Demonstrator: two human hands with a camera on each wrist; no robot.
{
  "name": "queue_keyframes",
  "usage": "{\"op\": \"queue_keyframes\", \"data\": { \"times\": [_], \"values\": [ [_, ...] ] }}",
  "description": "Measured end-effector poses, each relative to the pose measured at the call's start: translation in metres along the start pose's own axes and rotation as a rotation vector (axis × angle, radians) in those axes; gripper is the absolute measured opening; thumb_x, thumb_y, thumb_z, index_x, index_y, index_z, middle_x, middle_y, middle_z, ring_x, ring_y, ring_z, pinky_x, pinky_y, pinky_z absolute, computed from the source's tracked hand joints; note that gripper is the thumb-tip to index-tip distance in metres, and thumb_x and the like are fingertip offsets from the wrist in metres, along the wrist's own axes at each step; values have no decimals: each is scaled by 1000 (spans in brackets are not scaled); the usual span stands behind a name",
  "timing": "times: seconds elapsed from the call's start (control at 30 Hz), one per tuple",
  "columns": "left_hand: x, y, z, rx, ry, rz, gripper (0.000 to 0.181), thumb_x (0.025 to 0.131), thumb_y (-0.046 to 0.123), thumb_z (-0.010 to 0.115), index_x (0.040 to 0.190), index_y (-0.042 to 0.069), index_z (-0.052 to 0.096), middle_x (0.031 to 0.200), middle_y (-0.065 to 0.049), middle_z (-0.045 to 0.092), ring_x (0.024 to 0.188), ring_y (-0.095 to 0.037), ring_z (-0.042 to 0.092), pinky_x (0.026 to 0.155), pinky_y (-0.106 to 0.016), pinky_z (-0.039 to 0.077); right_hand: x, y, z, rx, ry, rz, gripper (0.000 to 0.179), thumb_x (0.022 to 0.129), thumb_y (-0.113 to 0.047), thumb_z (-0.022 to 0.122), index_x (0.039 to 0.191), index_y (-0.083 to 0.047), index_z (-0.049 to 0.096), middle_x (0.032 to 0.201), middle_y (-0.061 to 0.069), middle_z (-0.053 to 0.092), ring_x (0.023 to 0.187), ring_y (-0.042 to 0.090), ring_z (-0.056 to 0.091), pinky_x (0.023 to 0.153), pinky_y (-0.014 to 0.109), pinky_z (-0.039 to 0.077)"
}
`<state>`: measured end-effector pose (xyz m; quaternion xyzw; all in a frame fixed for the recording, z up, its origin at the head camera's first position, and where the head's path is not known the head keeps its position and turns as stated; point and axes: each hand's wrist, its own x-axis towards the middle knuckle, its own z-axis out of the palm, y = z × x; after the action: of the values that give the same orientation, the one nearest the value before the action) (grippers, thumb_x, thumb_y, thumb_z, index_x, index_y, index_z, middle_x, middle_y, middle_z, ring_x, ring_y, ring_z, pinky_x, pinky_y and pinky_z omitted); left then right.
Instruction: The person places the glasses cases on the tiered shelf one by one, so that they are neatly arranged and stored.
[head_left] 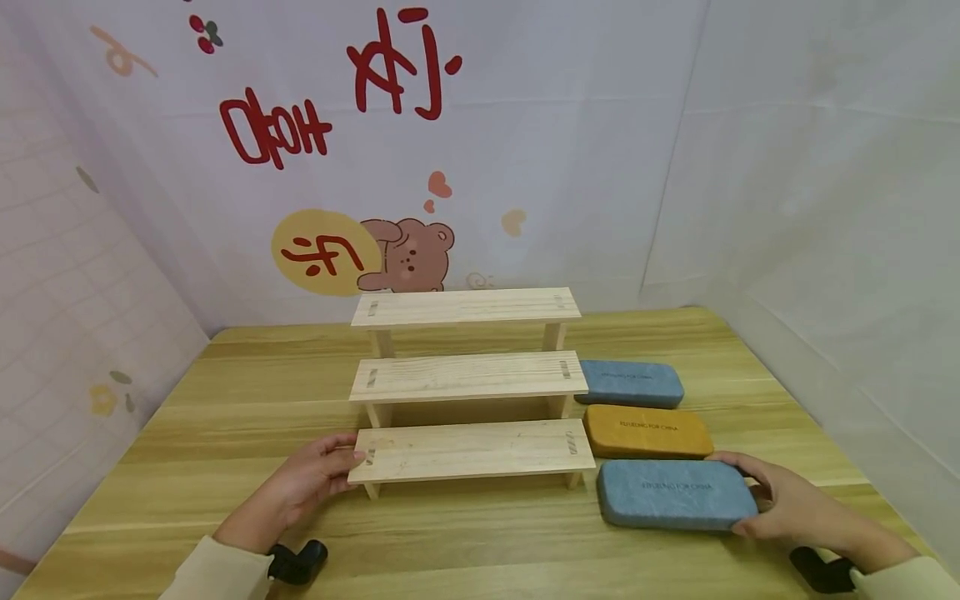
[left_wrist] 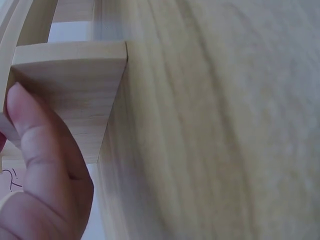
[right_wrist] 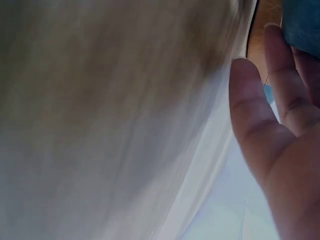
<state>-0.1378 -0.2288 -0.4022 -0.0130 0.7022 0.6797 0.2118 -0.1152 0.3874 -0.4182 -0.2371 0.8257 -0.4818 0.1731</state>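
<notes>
A pale three-tier wooden stand (head_left: 471, 452) is on the table in the head view, its tiers stepping up toward the back. My left hand (head_left: 318, 477) pinches the left end of its lowest board; in the left wrist view the thumb (left_wrist: 32, 130) lies against the board beside an upright support. To the right of the stand, my right hand (head_left: 787, 504) holds the right end of a blue glasses case (head_left: 678, 496), thumb at its front corner and fingers at its back edge. The right wrist view catches part of the blue case at the top right.
Behind the front case lie a mustard-yellow glasses case (head_left: 648, 432) and another blue glasses case (head_left: 632, 383), close to the stand's right side. The wood-grain table (head_left: 450, 550) meets a white printed wall cloth (head_left: 570, 167) at the back and sides.
</notes>
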Motion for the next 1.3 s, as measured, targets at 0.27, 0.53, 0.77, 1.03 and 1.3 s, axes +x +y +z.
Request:
{"op": "queue_keyframes", "data": {
  "times": [0.27,0.53,0.77,1.03,1.3],
  "values": [
    [0,-1,-2,-14,-33,12,62,98,12,56,140,-18,23,101,0,61,86,-11,61,72,-25,52,-6,-4,-6,-151,102,-22,67,80,2,68,140,5,39,126,-29,48,109,-11,46,74,21,49],
    [1,-1,-1,-17,-27,17,63,97,11,57,139,-19,22,100,0,62,86,-10,62,72,-25,52,-18,-4,-17,-196,148,-11,69,83,4,65,145,-10,39,132,-36,36,116,-19,35,76,18,48],
    [1,-2,-1,-18,-33,24,62,97,11,58,139,-19,23,101,-1,61,86,-11,61,73,-26,52,-24,-4,-26,-195,192,0,74,84,7,63,145,-28,38,133,-39,29,115,-26,27,80,9,42],
    [-1,-3,-1,-14,-35,20,65,97,9,57,140,-20,19,103,-4,60,87,-11,62,73,-26,52,-23,-14,-30,-246,269,-27,81,86,9,62,144,-39,30,136,-35,26,117,-28,26,86,6,35],
    [0,-1,-1,-3,-33,18,65,96,9,58,140,-20,20,103,-4,60,86,-11,62,72,-26,52,-10,-30,-36,-225,280,-124,86,81,16,62,149,-27,29,140,-30,28,123,-20,31,86,4,36]
  ]
}}
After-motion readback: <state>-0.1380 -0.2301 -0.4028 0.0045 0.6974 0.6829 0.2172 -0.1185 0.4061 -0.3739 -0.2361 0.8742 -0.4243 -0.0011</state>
